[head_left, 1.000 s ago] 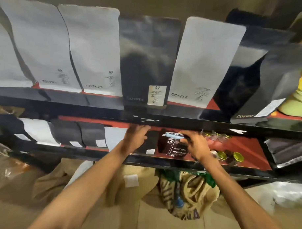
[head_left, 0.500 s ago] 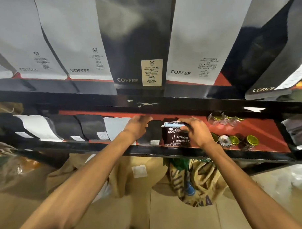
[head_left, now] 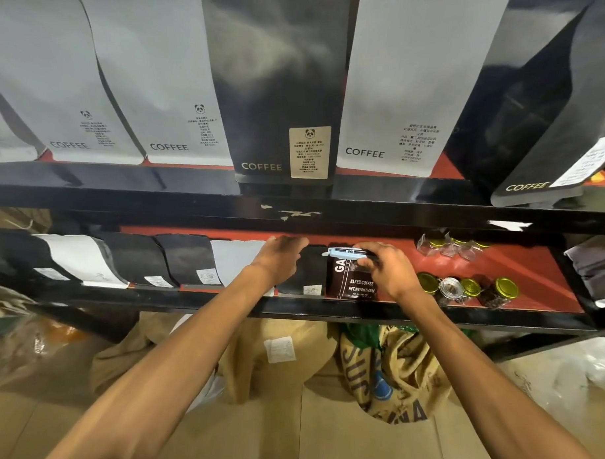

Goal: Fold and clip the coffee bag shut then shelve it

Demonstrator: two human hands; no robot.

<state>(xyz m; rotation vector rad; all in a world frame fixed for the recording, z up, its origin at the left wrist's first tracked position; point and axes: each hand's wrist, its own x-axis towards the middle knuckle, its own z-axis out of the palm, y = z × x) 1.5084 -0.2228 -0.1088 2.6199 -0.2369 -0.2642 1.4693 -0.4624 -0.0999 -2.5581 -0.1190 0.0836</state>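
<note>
A dark brown coffee bag (head_left: pixel 346 281) printed "BAKED COFFEE" stands upright on the red lower shelf (head_left: pixel 519 267). A light blue clip (head_left: pixel 345 253) runs across its folded top. My right hand (head_left: pixel 387 270) grips the bag's top right corner and the clip's end. My left hand (head_left: pixel 280 259) rests on the top of a black bag (head_left: pixel 304 274) just left of it, fingers curled over that bag's edge.
A row of black and white bags (head_left: pixel 135 263) fills the lower shelf's left part. Small gold-lidded jars (head_left: pixel 470 290) stand right of the coffee bag. Tall "COFFEE" bags (head_left: pixel 398 95) line the upper shelf. Burlap sacks (head_left: pixel 388 373) lie on the floor below.
The view has moved closer and tilted down. The brown bag now stands more upright at the shelf's front, with both hands staying on the bags.
</note>
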